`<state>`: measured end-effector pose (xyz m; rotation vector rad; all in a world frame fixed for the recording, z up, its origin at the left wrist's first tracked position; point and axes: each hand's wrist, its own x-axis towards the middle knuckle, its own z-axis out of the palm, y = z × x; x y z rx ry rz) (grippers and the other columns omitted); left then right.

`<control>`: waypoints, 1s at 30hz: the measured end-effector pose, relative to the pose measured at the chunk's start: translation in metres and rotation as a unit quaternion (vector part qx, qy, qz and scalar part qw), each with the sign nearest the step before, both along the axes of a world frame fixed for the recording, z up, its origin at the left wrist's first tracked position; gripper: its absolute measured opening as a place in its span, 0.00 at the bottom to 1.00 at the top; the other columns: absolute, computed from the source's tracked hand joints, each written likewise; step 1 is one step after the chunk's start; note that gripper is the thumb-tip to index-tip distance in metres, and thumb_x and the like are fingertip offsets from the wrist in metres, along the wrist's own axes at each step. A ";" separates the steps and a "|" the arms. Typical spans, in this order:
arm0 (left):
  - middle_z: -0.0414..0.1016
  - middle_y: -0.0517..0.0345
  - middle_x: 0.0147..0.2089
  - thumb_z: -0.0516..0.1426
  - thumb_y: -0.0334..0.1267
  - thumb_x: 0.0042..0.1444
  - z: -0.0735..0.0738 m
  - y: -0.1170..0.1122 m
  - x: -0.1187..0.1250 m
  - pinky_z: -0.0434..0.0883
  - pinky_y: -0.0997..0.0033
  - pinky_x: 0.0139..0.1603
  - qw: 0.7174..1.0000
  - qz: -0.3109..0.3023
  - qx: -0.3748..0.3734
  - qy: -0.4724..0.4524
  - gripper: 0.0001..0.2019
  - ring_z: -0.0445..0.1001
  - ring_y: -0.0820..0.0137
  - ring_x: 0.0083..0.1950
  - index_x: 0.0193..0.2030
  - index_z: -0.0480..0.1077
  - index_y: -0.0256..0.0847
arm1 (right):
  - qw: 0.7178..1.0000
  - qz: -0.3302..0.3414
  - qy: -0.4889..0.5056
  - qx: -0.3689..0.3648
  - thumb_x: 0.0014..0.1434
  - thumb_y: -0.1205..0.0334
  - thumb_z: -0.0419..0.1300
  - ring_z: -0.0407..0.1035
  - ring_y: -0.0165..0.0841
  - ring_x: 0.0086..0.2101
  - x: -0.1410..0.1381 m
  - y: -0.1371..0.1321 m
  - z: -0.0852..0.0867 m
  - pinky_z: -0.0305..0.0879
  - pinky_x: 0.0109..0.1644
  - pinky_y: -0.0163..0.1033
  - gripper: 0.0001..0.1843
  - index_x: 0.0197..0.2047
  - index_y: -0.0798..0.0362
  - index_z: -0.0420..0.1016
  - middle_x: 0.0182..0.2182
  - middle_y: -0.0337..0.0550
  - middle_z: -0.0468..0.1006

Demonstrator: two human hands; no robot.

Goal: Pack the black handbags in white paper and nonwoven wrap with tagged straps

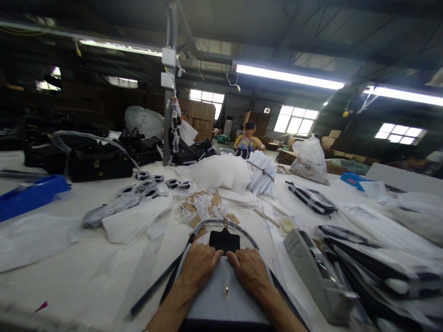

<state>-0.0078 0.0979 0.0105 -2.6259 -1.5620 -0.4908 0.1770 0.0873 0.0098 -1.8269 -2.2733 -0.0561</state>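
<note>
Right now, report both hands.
Left hand: on the bag, fingers bent, thumb by the black flap; grip cannot be told.
Right hand: same bag, fingers bent, thumb by the black flap; grip unclear.

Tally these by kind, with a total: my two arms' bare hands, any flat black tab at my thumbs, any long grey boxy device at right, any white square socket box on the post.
Bare hands: 2
Flat black tab: 1
Long grey boxy device: 1
White square socket boxes: 2
Total: 6

glaring tube lights (290, 77), dim roof (263, 23), blurred edges
</note>
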 end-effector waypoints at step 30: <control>0.82 0.52 0.36 0.50 0.45 0.64 0.015 0.001 -0.001 0.68 0.67 0.43 0.993 -0.007 -0.068 -0.096 0.17 0.79 0.62 0.41 0.34 0.78 0.43 | 0.940 0.004 0.330 0.082 0.55 0.58 0.60 0.73 0.41 0.38 0.020 0.009 -0.021 0.68 0.50 0.46 0.39 0.68 0.53 0.55 0.37 0.43 0.78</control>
